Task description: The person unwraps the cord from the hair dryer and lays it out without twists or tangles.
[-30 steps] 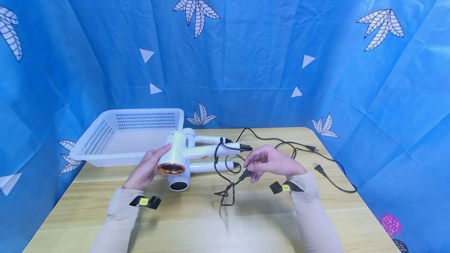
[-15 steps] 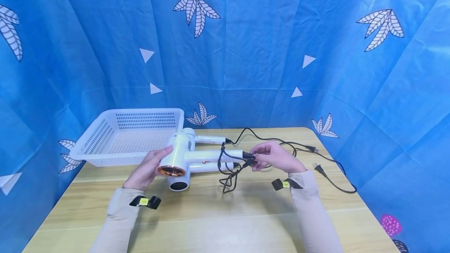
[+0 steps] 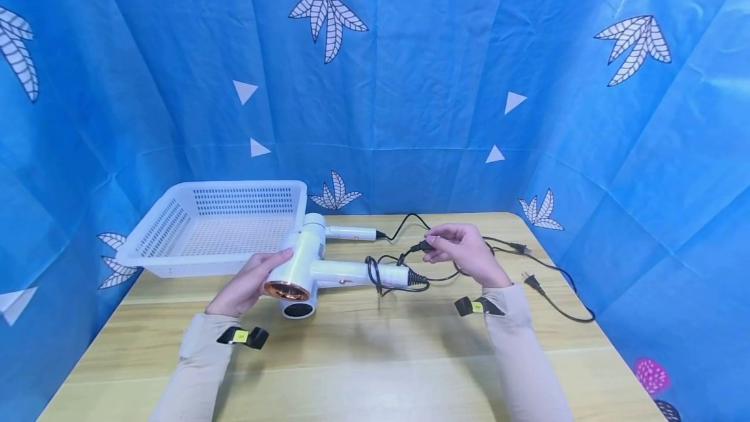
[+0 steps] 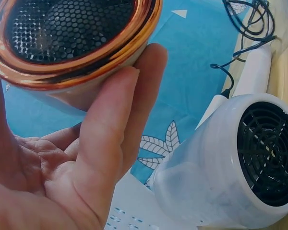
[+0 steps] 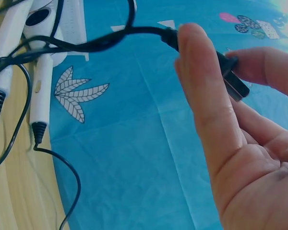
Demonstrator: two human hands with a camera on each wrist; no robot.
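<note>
My left hand [image 3: 249, 282] grips the head of a white hair dryer [image 3: 300, 259], its copper-coloured ring [image 4: 81, 80] and mesh facing the left wrist camera. The dryer's handle points right, and its black cord [image 3: 375, 272] loops around the handle. Thumb and fingers of my right hand [image 3: 467, 254] pinch the black plug [image 3: 420, 246] of a cord, beyond the handle's end. In the right wrist view the plug's prong end [image 5: 237, 88] shows past the fingers. Below the held dryer lies a second hair dryer [image 3: 298, 310], largely covered by it. Behind stands a third hair dryer [image 3: 351, 233].
A white perforated basket [image 3: 193, 267] stands at the back left, right beside the dryers. Black cords run over the wooden table [image 3: 351, 383] to two plugs, one plug [image 3: 519, 248] farther back and another plug [image 3: 532, 282] nearer. A blue patterned curtain [image 3: 410, 83] surrounds the table.
My right hand has lifted the plug up and away from me, drawing the cord around the handle. The held dryer's handle has swung slightly toward me; my left hand keeps its grip.
</note>
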